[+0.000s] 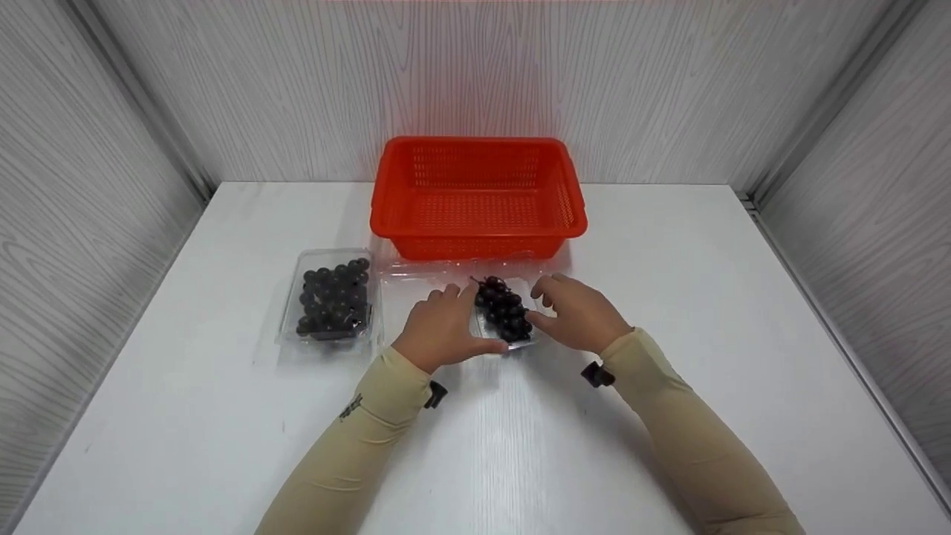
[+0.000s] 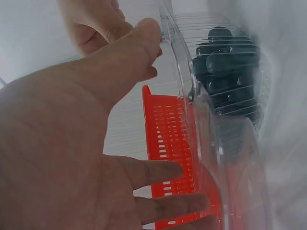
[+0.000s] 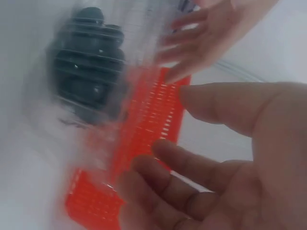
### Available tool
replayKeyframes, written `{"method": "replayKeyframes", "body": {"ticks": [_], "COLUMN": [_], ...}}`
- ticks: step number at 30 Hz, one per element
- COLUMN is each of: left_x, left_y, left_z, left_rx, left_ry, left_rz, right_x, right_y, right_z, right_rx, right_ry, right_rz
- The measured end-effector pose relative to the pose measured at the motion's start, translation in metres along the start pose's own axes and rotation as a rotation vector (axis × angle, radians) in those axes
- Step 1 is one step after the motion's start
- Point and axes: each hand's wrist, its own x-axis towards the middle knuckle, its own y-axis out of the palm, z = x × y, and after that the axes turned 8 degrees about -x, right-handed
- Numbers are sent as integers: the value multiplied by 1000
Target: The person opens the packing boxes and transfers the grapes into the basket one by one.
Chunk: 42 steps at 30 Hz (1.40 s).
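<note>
The person's left grip [image 1: 443, 328] is spread wide; the right grip [image 1: 579, 313], loosely curved, holds nothing either. Close between them, about equally near, round dark grapes [image 1: 505, 308] in a clear plastic box [image 1: 486, 327] run lengthwise away, toward a red perforated plastic basket [image 1: 475, 247] beyond.

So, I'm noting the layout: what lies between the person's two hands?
In the head view, a bunch of dark grapes in a clear container lies between the left hand and the right hand.
</note>
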Motion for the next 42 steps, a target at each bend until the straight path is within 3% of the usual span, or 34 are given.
{"method": "replayKeyframes", "body": {"ticks": [8, 12, 16, 26, 37, 42], "left_x": [3, 1, -1, 2, 4, 4], "left_y": [1, -3, -6, 0, 1, -1], "left_z": [-5, -6, -5, -7, -13, -12], "left_rx": [-13, -29, -32, -30, -10, -8], "left_ry": [-25, -8, -1, -13, -23, -25], "left_rz": [-48, -15, 41, 51, 70, 70], "right_x": [15, 16, 16, 19, 23, 23], "right_y": [12, 14, 17, 31, 36, 35], "right_z": [2, 4, 5, 8, 6, 9], "right_rx": [-54, -74, -101, -241, -193, -207], "right_ry": [-69, -71, -31, -34, -165, -132], "right_rz": [-104, -143, -113, -36, -57, -15]}}
